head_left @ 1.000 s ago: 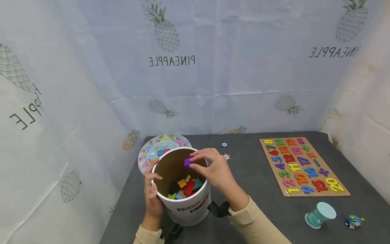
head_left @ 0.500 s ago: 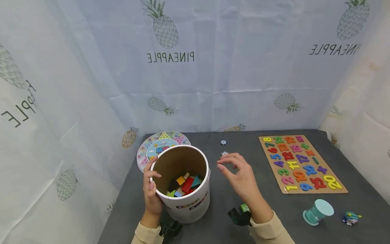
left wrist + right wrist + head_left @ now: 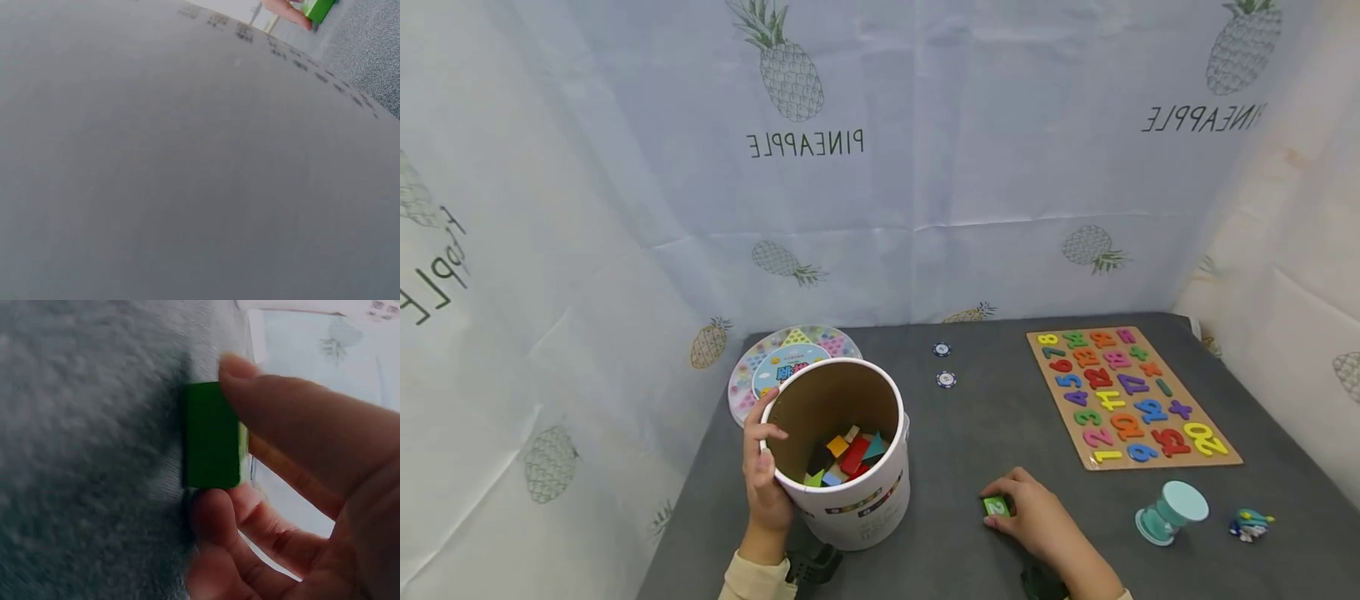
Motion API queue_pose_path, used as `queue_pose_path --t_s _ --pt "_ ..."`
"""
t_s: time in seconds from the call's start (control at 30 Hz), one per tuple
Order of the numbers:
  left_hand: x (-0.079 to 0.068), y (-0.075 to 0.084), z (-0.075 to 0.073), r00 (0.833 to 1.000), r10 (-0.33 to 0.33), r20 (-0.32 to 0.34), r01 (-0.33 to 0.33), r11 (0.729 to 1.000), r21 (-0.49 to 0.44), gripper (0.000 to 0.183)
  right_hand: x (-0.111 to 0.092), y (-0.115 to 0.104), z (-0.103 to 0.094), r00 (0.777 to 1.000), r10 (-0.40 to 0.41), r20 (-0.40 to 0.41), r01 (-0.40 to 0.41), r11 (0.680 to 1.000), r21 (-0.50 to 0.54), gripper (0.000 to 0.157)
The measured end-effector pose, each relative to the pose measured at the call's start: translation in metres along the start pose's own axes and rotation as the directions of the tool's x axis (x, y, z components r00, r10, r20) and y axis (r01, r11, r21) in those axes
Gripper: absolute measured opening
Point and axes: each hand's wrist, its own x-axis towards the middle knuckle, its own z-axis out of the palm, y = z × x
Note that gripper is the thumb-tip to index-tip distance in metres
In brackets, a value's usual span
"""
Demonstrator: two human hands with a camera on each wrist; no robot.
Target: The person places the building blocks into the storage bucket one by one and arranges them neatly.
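Observation:
My left hand grips the left rim of a white bucket, its fingers hooked over the edge. Inside lie colored blocks in red, orange, teal and green. To the bucket's right, my right hand pinches a small green block marked with a 2. In the right wrist view, thumb and fingers clasp the green block at opposite sides, close against the dark tabletop. The bucket's wall fills most of the left wrist view.
A round game board lies behind the bucket. Two poker chips sit farther back. At right are a wooden number board, a turquoise cup-shaped stand and a small toy figure. Printed cloth encloses the table.
My right hand held a purple block over the bucket, then moved away without it. Now it has come down right of the bucket and pinches the green block. The left hand stays on the rim.

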Motion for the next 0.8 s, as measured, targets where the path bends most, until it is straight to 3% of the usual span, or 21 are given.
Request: queue_pose_path --t_s 0.2,0.33,0.4,0.43,0.57,0.6,0.63,0.7,0.8 --pt "-0.001 0.002 0.001 1.000 0.004 0.007 -0.004 1.000 -0.019 0.033 -0.002 -0.005 0.001 0.999 0.000 -0.040 0.001 1.000 0.022 0.024" --pt "0.000 0.002 0.000 1.000 0.011 0.009 -0.011 1.000 -0.014 0.033 0.000 -0.031 -0.015 0.982 -0.034 -0.188 0.054 0.993 0.102 0.024" --pt "0.001 0.002 -0.001 1.000 0.016 0.006 -0.016 1.000 -0.010 0.032 0.002 -0.053 -0.029 0.946 -0.100 -0.310 0.154 0.976 0.155 0.027" --pt "0.001 0.002 -0.002 1.000 0.019 0.004 -0.019 1.000 -0.010 0.032 0.003 -0.064 -0.036 0.916 -0.145 -0.374 0.224 0.958 0.177 0.028" --pt "0.000 0.002 -0.002 1.000 0.021 0.004 -0.020 1.000 -0.017 0.031 0.008 -0.110 -0.060 0.767 -0.329 -0.551 0.510 0.834 0.211 0.037" --pt "-0.001 0.002 -0.002 1.000 0.020 0.007 -0.020 1.000 -0.020 0.031 0.010 -0.121 -0.064 0.742 -0.363 -0.564 0.558 0.801 0.218 0.038" --pt "-0.001 0.002 -0.002 1.000 0.020 0.010 -0.020 1.000 -0.021 0.031 0.013 -0.131 -0.066 0.730 -0.386 -0.564 0.586 0.778 0.227 0.038" --pt "-0.001 0.001 -0.002 1.000 0.015 0.015 -0.015 1.000 -0.019 0.031 0.020 -0.149 -0.066 0.743 -0.412 -0.528 0.601 0.757 0.256 0.037" --pt "-0.001 0.001 -0.002 1.000 0.011 0.016 -0.011 1.000 -0.007 0.031 0.034 -0.167 -0.059 0.806 -0.407 -0.430 0.554 0.775 0.305 0.034"
